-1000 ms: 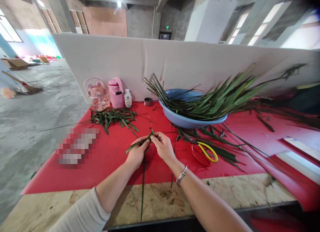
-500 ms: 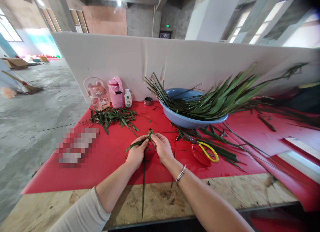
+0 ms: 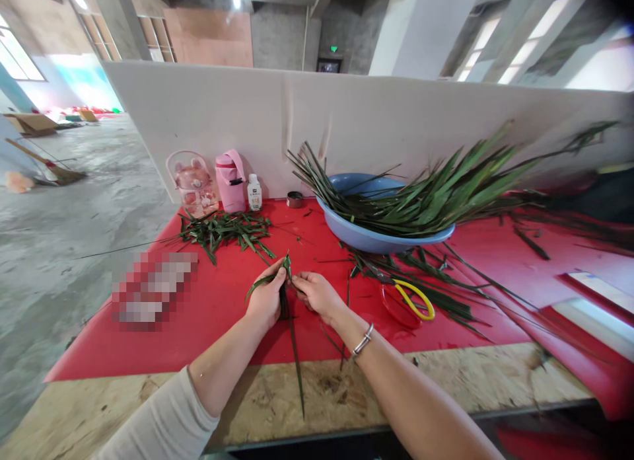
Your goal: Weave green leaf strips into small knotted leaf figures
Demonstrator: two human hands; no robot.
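Note:
My left hand [image 3: 266,296] is closed on a folded green leaf strip [image 3: 288,264], thumb pressed on top. One loose length bends out to the left of the hand, and a long narrow tail [image 3: 297,367] hangs down over the table's front edge. Against the right side of the fold, my right hand [image 3: 317,293] pinches a part of the strip between thumb and fingers; a thin end trails beneath it. Scissors [image 3: 409,298] with red and yellow handles lie right of my right hand, blades toward the bowl. Behind my left hand is a heap of cut leaf pieces [image 3: 222,234].
A blue basin [image 3: 347,230] holds long green leaves [image 3: 436,199]. At the back stand a pink clear bottle [image 3: 197,189], a pink flask [image 3: 231,188], a small white bottle [image 3: 254,194] and a round tin [image 3: 294,199]. Loose leaves lie below the basin. A white board [image 3: 222,116] borders the table.
Both hands have come slightly apart, the right moving lower and the left a little left. The folded top has turned to a pointed shape, and the hanging tail has swung right.

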